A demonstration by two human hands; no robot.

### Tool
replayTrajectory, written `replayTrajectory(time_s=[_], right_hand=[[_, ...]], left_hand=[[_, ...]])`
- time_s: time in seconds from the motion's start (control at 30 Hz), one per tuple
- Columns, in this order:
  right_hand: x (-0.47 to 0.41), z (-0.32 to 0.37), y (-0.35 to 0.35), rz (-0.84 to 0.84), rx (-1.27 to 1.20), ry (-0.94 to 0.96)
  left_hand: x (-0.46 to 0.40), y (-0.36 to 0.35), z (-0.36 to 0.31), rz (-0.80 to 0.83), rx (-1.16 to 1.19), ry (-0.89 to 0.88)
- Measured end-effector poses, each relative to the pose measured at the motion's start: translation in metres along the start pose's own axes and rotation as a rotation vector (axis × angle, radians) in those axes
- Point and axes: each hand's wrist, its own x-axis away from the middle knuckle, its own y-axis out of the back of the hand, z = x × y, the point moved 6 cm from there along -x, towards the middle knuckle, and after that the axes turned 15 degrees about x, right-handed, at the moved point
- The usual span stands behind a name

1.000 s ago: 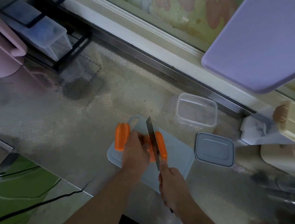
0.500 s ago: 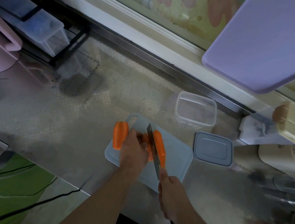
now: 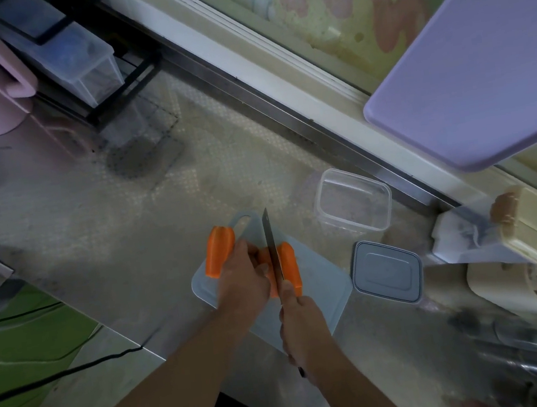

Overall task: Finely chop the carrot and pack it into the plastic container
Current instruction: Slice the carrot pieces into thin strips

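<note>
Head view shows the knife (image 3: 272, 246) standing higher than half a second ago, when its blade sat lower into the carrot; its tip now points up past the far edge of the cutting board (image 3: 321, 294). The right hand (image 3: 302, 325) has a closed grip on the handle, and the left hand (image 3: 243, 274) holds its curled grip on the carrot piece under the blade (image 3: 289, 263), as it did a second ago. A second carrot piece (image 3: 218, 254) lies at the board's left edge, unmoved. That reads as one lengthwise stroke finished and the next being lined up, so chopping is at an early stage: the pieces are large, nowhere near fine. The plastic container (image 3: 354, 203) stands on the table beyond the board, nothing in it, its lid (image 3: 387, 271) lying just beside the board
</note>
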Motion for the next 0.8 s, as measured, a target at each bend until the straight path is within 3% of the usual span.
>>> replayTrajectory(time_s=[0.33,0.6,0.8], right_hand=[[0.016,-0.057,-0.005,0.005,0.071,-0.086],[-0.001,-0.014,-0.009,0.026,-0.04,0.043],[0.0,-0.023,-0.002,-0.001,-0.135,0.091]], left_hand=[[0.003,-0.005,0.003,0.005,-0.006,0.017],[0.005,-0.003,0.001,0.023,0.0,0.002],[0.002,-0.007,0.008,0.036,0.014,0.011]])
